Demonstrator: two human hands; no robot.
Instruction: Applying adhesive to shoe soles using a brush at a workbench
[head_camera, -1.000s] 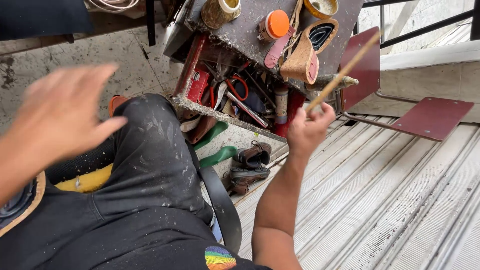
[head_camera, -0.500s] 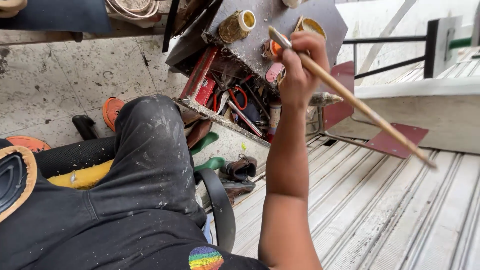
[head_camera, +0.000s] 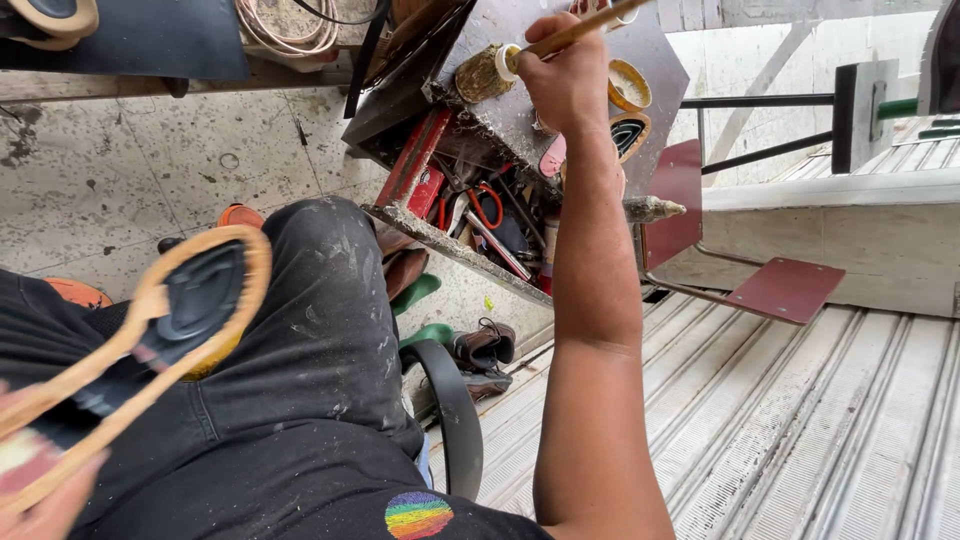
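My right hand (head_camera: 565, 75) is stretched out to the top of the view and grips a wooden-handled brush (head_camera: 590, 25). The brush's tip sits at the white mouth of a crusted yellowish pot (head_camera: 483, 72) on a grey work surface (head_camera: 655, 60). My left hand (head_camera: 35, 495) is blurred at the bottom left corner. It holds a black shoe sole with a tan rim (head_camera: 190, 310), which lies tilted above my left knee in dark, paint-specked trousers (head_camera: 330, 300).
A red tool tray (head_camera: 420, 165) with red-handled pliers and several tools hangs below the work surface. More soles (head_camera: 628, 130) lie by my forearm. Brown shoes (head_camera: 480, 345) rest on the floor. A ribbed metal panel (head_camera: 800, 430) and reddish plates (head_camera: 790, 290) lie to the right.
My right hand has carried the brush up and left until its tip reached the pot. My left hand has brought the black sole into view over my knee.
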